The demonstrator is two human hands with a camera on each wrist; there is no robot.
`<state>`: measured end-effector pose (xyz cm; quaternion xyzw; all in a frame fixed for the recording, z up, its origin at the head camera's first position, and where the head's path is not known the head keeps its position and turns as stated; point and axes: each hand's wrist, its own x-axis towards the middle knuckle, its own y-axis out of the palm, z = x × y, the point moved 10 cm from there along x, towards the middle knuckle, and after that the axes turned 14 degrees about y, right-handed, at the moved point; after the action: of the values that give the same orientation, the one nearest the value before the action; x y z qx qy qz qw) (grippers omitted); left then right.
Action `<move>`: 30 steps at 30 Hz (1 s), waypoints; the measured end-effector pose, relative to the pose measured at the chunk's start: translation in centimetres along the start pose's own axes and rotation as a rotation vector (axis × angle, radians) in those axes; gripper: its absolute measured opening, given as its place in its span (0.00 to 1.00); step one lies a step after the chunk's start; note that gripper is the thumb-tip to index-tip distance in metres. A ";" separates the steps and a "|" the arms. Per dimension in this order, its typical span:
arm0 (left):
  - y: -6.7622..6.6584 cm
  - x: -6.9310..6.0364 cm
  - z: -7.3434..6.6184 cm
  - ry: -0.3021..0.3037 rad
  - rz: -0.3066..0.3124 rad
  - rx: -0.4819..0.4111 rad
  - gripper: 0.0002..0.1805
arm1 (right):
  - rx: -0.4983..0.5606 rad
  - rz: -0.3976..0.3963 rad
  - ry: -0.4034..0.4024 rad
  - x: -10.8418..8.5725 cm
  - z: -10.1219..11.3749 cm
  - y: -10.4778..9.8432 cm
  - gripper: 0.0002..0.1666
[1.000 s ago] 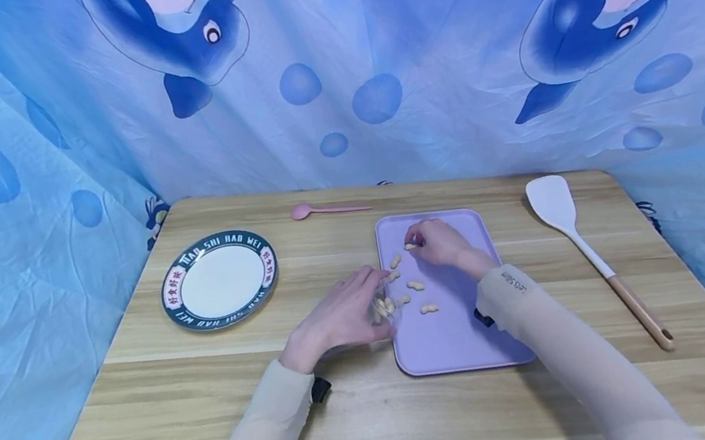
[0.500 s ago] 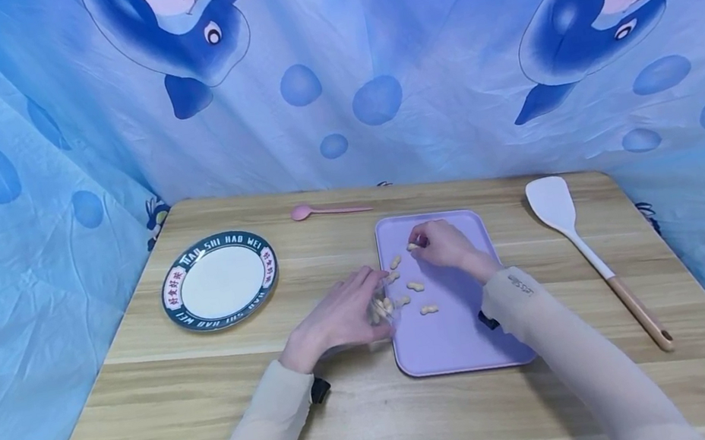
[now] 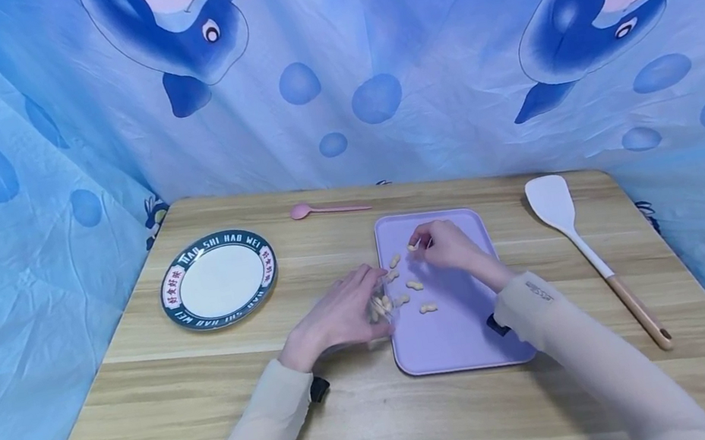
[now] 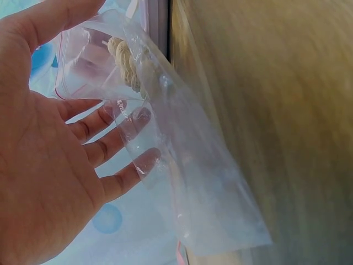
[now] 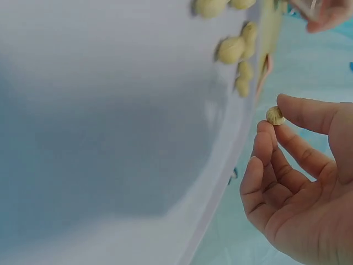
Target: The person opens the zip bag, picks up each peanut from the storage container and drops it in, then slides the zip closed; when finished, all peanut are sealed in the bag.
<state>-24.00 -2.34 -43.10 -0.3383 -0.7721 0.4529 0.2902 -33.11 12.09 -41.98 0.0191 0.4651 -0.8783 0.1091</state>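
My left hand [image 3: 340, 314] holds a clear plastic bag [image 3: 383, 309] at the tray's left edge, with several peanuts inside. In the left wrist view, the bag [image 4: 207, 187] spreads out between thumb and fingers, and peanuts [image 4: 126, 65] show through it. My right hand [image 3: 445, 245] is over the upper part of the purple tray [image 3: 463, 333]. Between thumb and fingertips it pinches one peanut [image 5: 274, 116], seen end-on in the right wrist view. Several loose peanuts lie on the tray, among them a peanut [image 3: 429, 308] toward the middle.
A green-rimmed white plate [image 3: 220, 279] lies on the left of the wooden table [image 3: 371, 425]. Behind the tray is a pink spoon [image 3: 330, 210]. A white spatula with a wooden handle [image 3: 640, 313] lies at the right. A blue dolphin curtain [image 3: 447, 120] hangs around the table.
The right wrist and forearm have shifted a little to the right, with the pinched peanut staying near the same spot. The left hand and bag have hardly moved.
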 end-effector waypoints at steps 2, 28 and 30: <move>-0.1 0.0 0.0 0.003 -0.003 0.003 0.48 | 0.033 0.020 0.007 -0.6 0.4 -0.2 0.08; -1.6 0.0 -0.5 0.060 -0.102 -0.063 0.47 | 0.144 0.176 -0.009 -5.9 5.9 0.1 0.11; -1.6 0.0 -0.7 0.063 -0.105 -0.075 0.47 | 0.140 0.173 -0.013 -6.1 6.1 0.2 0.11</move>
<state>-23.95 -2.58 -41.36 -0.3221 -0.7957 0.3968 0.3250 -26.68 8.01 -37.81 0.0610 0.3983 -0.8961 0.1859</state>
